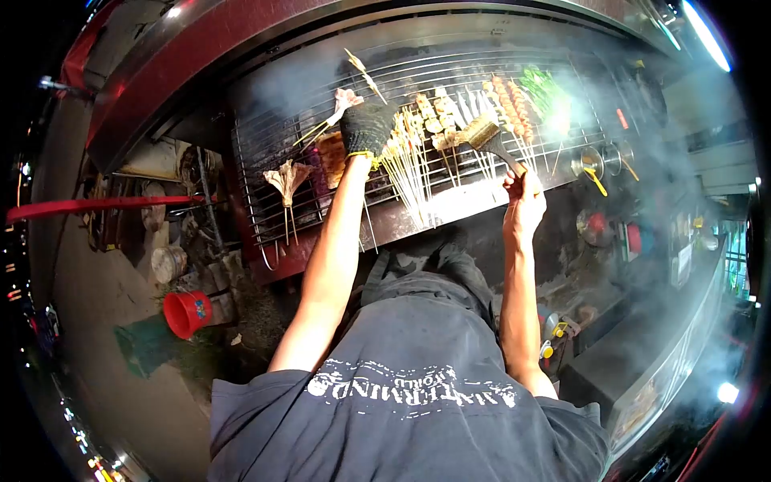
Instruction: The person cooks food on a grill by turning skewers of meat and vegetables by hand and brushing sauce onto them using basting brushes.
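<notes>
My left hand (368,132) wears a dark knit glove with a yellow cuff and reaches over the grill rack (458,173). Its fingers are hidden from above. A thin food skewer (365,74) shows just beyond the glove, and a skewered piece of pale meat (347,101) is at its left side. Right beside the glove lies a fanned bundle of skewers (405,161), sticks toward me. My bare right hand (525,201) is closed around the handle of a basting brush (480,131), its wide bristles over the skewers in the middle of the rack.
Red-brown meat skewers (514,108) and leafy greens (546,90) lie on the right under smoke. A fan-shaped meat skewer (287,181) and a browned slab (330,157) lie left. Cups with utensils (593,161) stand right. A red bucket (187,314) is at lower left.
</notes>
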The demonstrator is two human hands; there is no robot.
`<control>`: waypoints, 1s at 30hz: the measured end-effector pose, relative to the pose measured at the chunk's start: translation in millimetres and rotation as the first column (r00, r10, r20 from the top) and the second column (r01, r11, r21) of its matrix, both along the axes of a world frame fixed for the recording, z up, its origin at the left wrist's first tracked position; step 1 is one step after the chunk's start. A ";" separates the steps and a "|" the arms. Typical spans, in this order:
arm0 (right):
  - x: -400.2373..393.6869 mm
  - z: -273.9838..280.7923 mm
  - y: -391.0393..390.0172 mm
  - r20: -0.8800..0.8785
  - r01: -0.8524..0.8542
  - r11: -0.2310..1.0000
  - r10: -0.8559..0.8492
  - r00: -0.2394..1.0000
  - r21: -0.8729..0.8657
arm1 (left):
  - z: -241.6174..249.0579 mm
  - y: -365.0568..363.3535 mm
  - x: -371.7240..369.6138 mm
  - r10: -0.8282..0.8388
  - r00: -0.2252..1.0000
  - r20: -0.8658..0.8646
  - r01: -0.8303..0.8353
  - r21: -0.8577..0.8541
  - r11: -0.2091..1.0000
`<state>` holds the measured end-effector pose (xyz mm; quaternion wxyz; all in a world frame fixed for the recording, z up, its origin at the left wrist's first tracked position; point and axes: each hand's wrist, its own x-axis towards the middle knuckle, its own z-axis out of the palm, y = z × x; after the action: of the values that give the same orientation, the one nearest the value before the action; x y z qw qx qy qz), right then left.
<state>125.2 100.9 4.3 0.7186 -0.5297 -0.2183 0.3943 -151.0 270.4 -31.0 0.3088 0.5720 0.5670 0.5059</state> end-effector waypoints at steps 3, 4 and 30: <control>4.7 1.6 -0.2 0.019 -0.004 1.000 0.004 1.000 -0.002 | -19.7 -3.7 7.9 -0.297 0.845 -0.445 0.277 -0.112 0.954; 5.2 2.1 -0.1 0.022 -0.013 1.000 0.013 1.000 -0.001 | -22.6 -15.2 19.7 -0.323 0.745 -0.583 0.260 -0.192 0.946; -56.3 8.4 20.0 0.080 -0.260 0.965 0.261 0.962 -0.028 | -10.2 -245.8 -166.7 0.148 0.525 -0.838 -0.555 -0.206 0.806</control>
<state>68.9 120.9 12.7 0.6462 -0.5184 -0.3125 0.4648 -317.6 24.5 -41.1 0.0370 0.5146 0.8499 0.1072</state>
